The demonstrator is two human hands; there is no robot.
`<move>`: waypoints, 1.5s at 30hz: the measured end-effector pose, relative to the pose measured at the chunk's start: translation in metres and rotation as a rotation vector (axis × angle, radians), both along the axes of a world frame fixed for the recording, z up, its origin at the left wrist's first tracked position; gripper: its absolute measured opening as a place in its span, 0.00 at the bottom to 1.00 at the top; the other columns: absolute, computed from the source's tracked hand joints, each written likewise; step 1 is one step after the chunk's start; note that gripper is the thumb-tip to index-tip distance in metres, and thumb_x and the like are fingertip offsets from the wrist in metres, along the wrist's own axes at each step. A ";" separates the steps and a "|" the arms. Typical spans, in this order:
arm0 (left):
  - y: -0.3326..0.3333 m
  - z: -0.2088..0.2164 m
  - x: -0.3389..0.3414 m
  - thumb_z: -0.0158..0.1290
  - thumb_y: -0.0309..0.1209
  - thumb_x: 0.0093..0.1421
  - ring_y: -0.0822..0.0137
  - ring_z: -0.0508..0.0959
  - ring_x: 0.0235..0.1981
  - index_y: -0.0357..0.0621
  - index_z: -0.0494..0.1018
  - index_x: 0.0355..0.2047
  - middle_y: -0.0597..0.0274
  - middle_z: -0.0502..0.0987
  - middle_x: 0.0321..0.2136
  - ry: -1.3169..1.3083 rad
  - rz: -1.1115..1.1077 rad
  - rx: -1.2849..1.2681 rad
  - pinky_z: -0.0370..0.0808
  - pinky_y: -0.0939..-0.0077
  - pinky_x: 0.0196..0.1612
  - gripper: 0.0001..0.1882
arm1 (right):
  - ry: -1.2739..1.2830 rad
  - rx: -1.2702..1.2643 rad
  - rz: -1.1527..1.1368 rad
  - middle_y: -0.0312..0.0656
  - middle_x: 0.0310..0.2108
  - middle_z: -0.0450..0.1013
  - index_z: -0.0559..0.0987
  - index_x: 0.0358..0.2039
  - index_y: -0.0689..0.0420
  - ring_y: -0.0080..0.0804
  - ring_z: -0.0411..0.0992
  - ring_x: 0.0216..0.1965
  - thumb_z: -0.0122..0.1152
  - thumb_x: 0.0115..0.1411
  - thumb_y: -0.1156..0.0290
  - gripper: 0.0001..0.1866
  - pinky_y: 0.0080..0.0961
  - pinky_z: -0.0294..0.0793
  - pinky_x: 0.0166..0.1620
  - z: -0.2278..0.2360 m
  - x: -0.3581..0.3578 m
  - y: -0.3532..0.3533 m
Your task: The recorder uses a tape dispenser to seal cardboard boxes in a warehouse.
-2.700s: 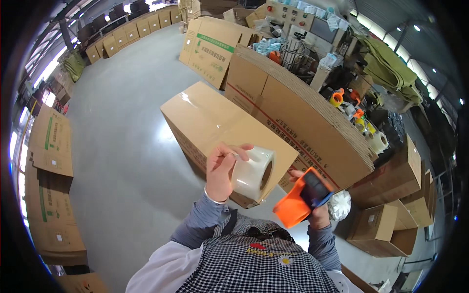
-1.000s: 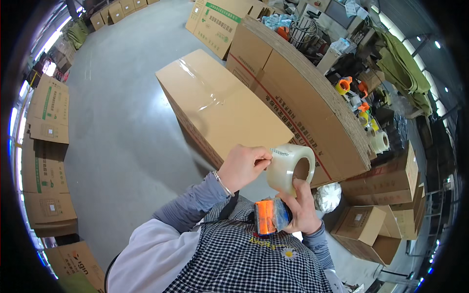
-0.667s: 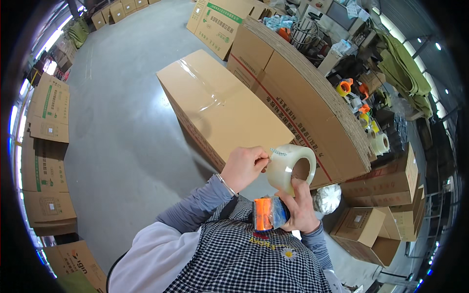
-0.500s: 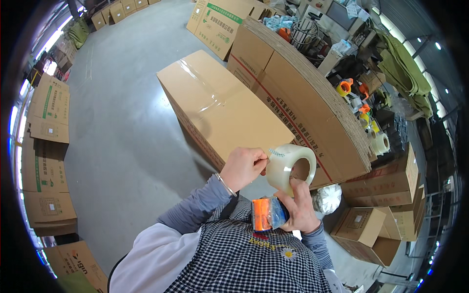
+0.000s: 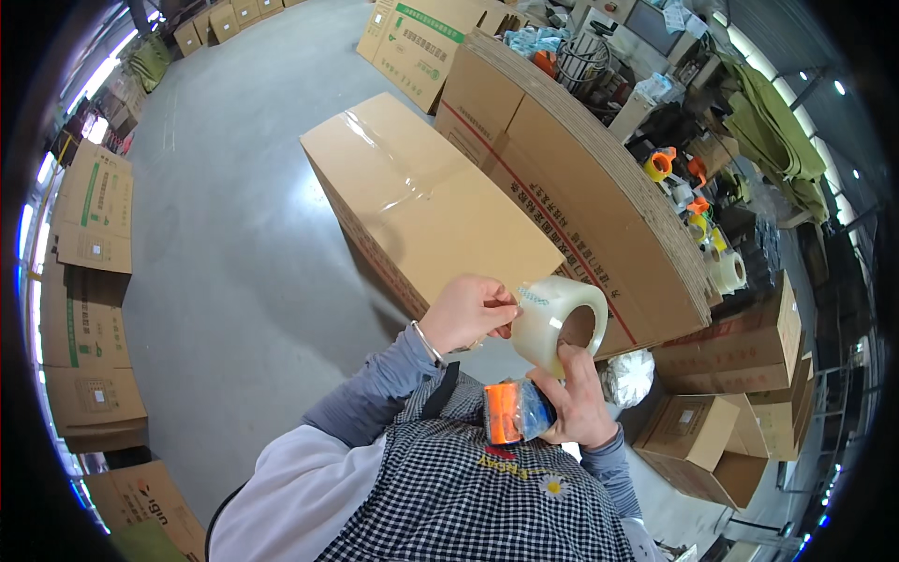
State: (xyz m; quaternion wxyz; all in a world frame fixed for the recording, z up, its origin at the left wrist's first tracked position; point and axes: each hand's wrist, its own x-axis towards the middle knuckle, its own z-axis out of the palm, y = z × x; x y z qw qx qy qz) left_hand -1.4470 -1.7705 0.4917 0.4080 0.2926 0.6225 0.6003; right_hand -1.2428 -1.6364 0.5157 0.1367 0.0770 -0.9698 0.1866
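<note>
A wide roll of clear packing tape (image 5: 538,328) is held up in front of my chest, its cardboard core facing right. My right hand (image 5: 582,398) grips the roll's lower rim with its fingers. The same hand also has an orange and blue tape dispenser (image 5: 503,412) against its palm; whether roll and dispenser are joined is hidden. At the roll's left edge, my left hand (image 5: 473,314) is closed in a pinch, its fingertips at the tape's loose end. Just beyond both hands lies a large closed carton (image 5: 431,206) with clear tape across its top.
A thick stack of flat cardboard (image 5: 562,187) leans right of the carton. Tape dispensers (image 5: 660,166) and spare rolls (image 5: 729,273) sit on the cluttered right side. An open box (image 5: 698,440) stands at the lower right. More cartons (image 5: 94,328) line the left.
My left hand has shifted slightly, its wrist turning a little while the fingertips stay at the roll's edge. The roll, dispenser and right hand have barely moved.
</note>
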 end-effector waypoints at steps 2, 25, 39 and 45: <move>-0.001 -0.001 -0.004 0.53 0.27 0.61 0.72 0.81 0.23 0.32 0.76 0.31 0.59 0.79 0.23 -0.018 -0.034 -0.024 0.78 0.80 0.27 0.08 | -0.012 -0.001 0.015 0.58 0.47 0.62 0.76 0.45 0.56 0.57 0.65 0.46 0.71 0.34 0.55 0.35 0.47 0.66 0.49 0.000 0.001 0.000; -0.020 -0.022 -0.011 0.54 0.28 0.58 0.71 0.82 0.25 0.33 0.76 0.33 0.59 0.80 0.25 -0.238 -0.168 -0.130 0.77 0.83 0.27 0.09 | -0.135 -0.017 0.055 0.59 0.50 0.63 0.77 0.44 0.57 0.57 0.65 0.50 0.71 0.35 0.58 0.33 0.47 0.66 0.52 -0.004 0.005 -0.013; -0.025 -0.020 -0.003 0.51 0.26 0.57 0.71 0.82 0.25 0.32 0.76 0.35 0.58 0.80 0.26 -0.146 -0.088 -0.101 0.77 0.82 0.28 0.09 | -0.144 -0.012 0.050 0.58 0.50 0.63 0.76 0.45 0.57 0.57 0.65 0.50 0.71 0.32 0.61 0.34 0.47 0.67 0.53 -0.002 0.001 -0.012; -0.028 -0.021 -0.005 0.53 0.27 0.58 0.73 0.82 0.27 0.33 0.76 0.37 0.59 0.81 0.28 -0.231 -0.117 -0.136 0.77 0.84 0.30 0.10 | -0.152 0.001 0.070 0.59 0.50 0.62 0.76 0.45 0.57 0.57 0.65 0.50 0.71 0.31 0.61 0.35 0.46 0.67 0.52 0.001 0.000 -0.013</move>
